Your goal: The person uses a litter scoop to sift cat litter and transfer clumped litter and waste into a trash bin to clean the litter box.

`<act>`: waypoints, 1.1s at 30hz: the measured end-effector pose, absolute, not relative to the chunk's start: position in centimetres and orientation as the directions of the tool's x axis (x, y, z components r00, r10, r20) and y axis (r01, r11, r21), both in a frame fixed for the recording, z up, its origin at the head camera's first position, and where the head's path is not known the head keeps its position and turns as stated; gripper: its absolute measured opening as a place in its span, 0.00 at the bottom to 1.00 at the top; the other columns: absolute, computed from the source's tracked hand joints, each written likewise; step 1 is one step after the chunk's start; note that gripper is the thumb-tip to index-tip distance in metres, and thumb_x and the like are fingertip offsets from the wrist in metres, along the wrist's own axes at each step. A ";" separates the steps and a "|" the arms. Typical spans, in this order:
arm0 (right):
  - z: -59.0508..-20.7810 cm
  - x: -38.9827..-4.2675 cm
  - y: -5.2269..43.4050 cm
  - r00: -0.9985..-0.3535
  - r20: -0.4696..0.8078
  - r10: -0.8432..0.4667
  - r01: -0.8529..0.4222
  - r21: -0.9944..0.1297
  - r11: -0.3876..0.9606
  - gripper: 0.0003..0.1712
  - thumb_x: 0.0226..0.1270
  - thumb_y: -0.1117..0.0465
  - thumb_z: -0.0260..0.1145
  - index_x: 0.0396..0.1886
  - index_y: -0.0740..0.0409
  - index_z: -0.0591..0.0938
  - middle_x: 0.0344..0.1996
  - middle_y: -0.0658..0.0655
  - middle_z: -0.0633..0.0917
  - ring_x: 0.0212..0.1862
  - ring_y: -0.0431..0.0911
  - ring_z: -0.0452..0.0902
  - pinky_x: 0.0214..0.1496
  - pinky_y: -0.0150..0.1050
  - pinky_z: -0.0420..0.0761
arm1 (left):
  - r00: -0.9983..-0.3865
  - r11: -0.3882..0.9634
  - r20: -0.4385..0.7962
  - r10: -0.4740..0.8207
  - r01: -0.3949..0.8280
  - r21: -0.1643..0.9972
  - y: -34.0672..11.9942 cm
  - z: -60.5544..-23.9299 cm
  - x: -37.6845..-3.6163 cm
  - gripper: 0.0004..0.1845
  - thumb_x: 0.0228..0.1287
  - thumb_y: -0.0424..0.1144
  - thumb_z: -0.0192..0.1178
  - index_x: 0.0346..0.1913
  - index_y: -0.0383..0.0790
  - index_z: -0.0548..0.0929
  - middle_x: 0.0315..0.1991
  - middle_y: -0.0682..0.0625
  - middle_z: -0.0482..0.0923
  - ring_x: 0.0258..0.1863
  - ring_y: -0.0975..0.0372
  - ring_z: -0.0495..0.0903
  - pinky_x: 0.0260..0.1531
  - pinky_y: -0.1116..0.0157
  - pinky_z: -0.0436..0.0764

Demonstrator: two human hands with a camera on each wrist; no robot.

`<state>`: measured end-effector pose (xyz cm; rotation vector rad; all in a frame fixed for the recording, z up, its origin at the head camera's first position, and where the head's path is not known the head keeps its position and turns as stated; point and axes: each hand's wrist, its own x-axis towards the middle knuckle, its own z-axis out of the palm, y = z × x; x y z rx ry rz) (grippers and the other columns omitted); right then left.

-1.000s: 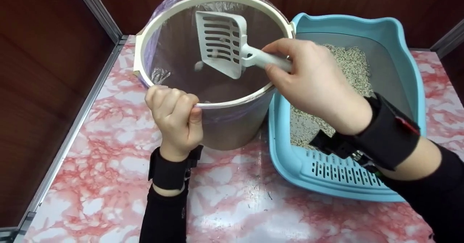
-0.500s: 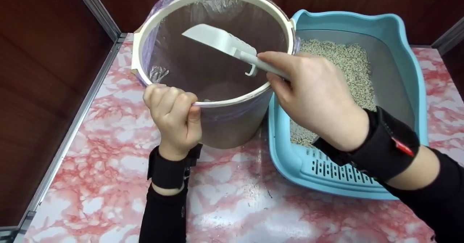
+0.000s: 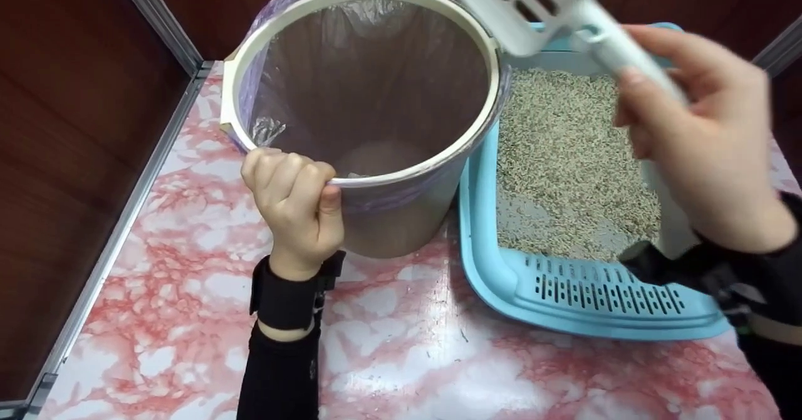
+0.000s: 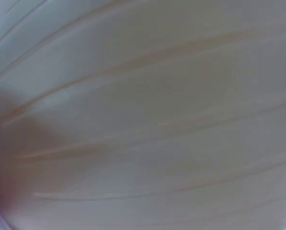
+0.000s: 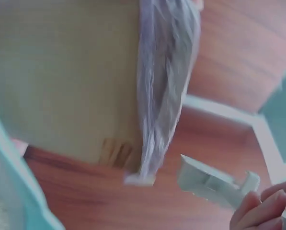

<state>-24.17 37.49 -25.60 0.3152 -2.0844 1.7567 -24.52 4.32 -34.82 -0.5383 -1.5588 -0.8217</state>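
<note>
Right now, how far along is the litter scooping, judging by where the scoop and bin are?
Done: the scoop looks empty and is clear of the lined bin, raised over the blue litter box. In hand: the right hand grips the scoop handle; the left hand holds the bin rim. Left: plenty of litter remains; any clumps cannot be made out.

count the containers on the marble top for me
2: a round bin lined with a bag, gripped at its rim by the left hand, and a blue litter tray right beside it. None hidden that I can see.
</note>
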 end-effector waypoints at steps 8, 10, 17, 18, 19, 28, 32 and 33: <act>-29.7 -24.3 42.4 -0.985 0.000 0.171 -0.062 -0.932 -0.356 0.13 0.69 0.68 0.65 0.50 0.70 0.78 0.25 0.58 0.82 0.17 0.41 0.73 0.13 0.30 0.68 | -0.155 0.644 0.979 -0.132 0.738 0.204 3.8 -34.7 -24.3 0.32 0.77 0.57 0.44 0.18 0.37 0.70 0.16 0.45 0.61 0.25 0.50 0.59 0.43 0.53 0.61; -31.1 -24.6 42.9 -0.975 -0.182 0.127 0.113 -0.898 -0.424 0.10 0.71 0.66 0.63 0.49 0.65 0.77 0.26 0.55 0.82 0.18 0.40 0.73 0.16 0.29 0.71 | -0.156 0.646 0.979 -0.134 0.735 0.205 3.6 -34.6 -24.3 0.32 0.77 0.57 0.44 0.18 0.37 0.70 0.16 0.44 0.62 0.24 0.50 0.59 0.43 0.53 0.61; -35.4 -27.5 42.7 -0.821 -0.570 0.023 0.474 -0.704 -0.529 0.14 0.79 0.59 0.53 0.57 0.56 0.63 0.22 0.52 0.80 0.20 0.39 0.72 0.22 0.29 0.73 | -0.158 0.648 0.977 -0.145 0.731 0.214 3.2 -34.6 -23.8 0.32 0.76 0.57 0.45 0.17 0.36 0.69 0.15 0.44 0.60 0.24 0.50 0.58 0.43 0.53 0.60; -35.9 -27.9 42.6 -0.806 -0.591 0.023 0.491 -0.690 -0.532 0.15 0.80 0.58 0.52 0.58 0.55 0.62 0.22 0.52 0.79 0.21 0.39 0.71 0.22 0.29 0.73 | -0.159 0.649 0.977 -0.145 0.730 0.215 3.2 -34.6 -23.8 0.32 0.76 0.57 0.45 0.17 0.36 0.69 0.15 0.44 0.60 0.24 0.50 0.58 0.43 0.53 0.60; -36.2 -28.3 42.5 -0.793 -0.609 0.020 0.508 -0.681 -0.527 0.15 0.80 0.57 0.50 0.59 0.55 0.61 0.22 0.52 0.79 0.21 0.39 0.71 0.22 0.29 0.73 | -0.160 0.649 0.977 -0.144 0.730 0.215 3.1 -34.6 -23.7 0.32 0.76 0.57 0.45 0.17 0.36 0.69 0.15 0.44 0.60 0.23 0.50 0.58 0.43 0.53 0.60; -37.7 -29.7 42.9 -0.753 -0.656 0.047 0.601 -0.715 -0.358 0.13 0.80 0.50 0.49 0.54 0.53 0.64 0.38 0.51 0.72 0.29 0.38 0.73 0.31 0.26 0.79 | -0.199 0.643 0.971 -0.131 0.729 0.236 3.1 -34.6 -23.5 0.32 0.76 0.58 0.45 0.19 0.36 0.71 0.17 0.44 0.63 0.25 0.50 0.61 0.49 0.54 0.64; -37.7 -29.6 42.8 -0.762 -0.642 0.086 0.621 -0.761 -0.186 0.27 0.78 0.45 0.51 0.72 0.44 0.59 0.48 0.50 0.65 0.41 0.37 0.71 0.45 0.27 0.79 | -0.248 0.646 0.960 -0.130 0.713 0.272 3.0 -34.8 -23.2 0.32 0.76 0.60 0.43 0.25 0.36 0.79 0.25 0.43 0.78 0.33 0.50 0.73 0.64 0.53 0.61; -37.6 -29.5 42.7 -0.761 -0.642 0.088 0.627 -0.764 -0.152 0.34 0.78 0.44 0.50 0.77 0.42 0.52 0.55 0.53 0.66 0.45 0.37 0.69 0.53 0.29 0.78 | -0.264 0.650 0.955 -0.134 0.704 0.285 3.0 -34.8 -23.1 0.33 0.76 0.61 0.42 0.28 0.36 0.82 0.30 0.43 0.82 0.38 0.51 0.76 0.67 0.51 0.58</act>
